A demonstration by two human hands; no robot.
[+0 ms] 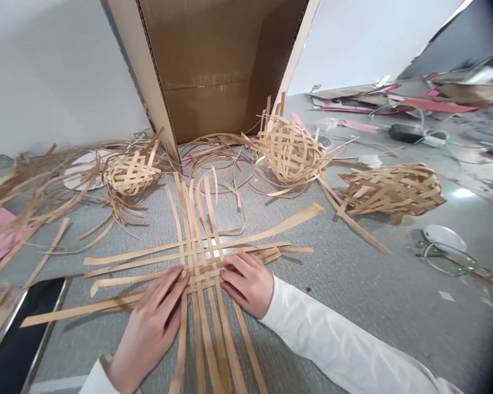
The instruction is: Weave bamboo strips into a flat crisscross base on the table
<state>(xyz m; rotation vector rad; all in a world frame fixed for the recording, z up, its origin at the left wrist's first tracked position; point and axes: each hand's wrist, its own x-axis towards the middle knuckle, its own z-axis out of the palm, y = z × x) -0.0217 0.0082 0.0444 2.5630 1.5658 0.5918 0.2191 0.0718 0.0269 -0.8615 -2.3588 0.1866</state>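
Flat bamboo strips (207, 276) lie crossed over and under each other on the grey tabletop, forming an open woven patch with long loose ends on all sides. At the patch's left edge, my left hand (154, 314) grips the strips with its fingers bent together and the thumb partly hidden. On the opposite edge my right hand (248, 282) has its fingers curled onto the crosswise strips, pinching them near the weave. The strips' lower ends run toward me between my forearms. The upper ends rise slightly and curl.
Woven bamboo pieces stand at the back left (131, 172), at the back centre (291, 148) and at the right (394, 189). A phone (24, 334) lies at the left, glasses (447, 258) and a white mouse (443, 238) at the right. A cardboard box (213, 71) stands behind.
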